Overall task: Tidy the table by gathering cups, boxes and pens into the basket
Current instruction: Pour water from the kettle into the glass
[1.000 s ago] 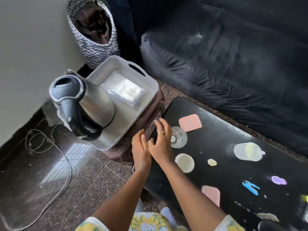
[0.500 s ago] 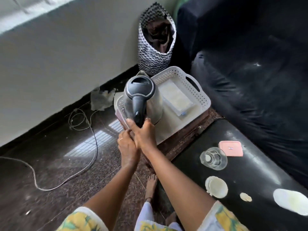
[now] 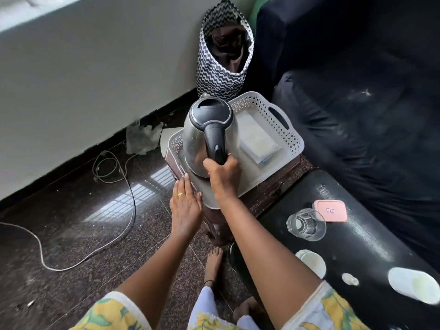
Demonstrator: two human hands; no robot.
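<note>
On the stool beside the desk: white basket, kettle hiding its left part.
Right hand: closed around kettle handle.
Left hand: flat, fingers spread, at basket's near corner.
Desk: clear glass, pink box, white cup cut off at frame edge.
Packet in basket: contents unclear.

One kettle, one basket, two cups (one clear), one pink box.

Single head view, looking steeply down, close over basket and floor.
</note>
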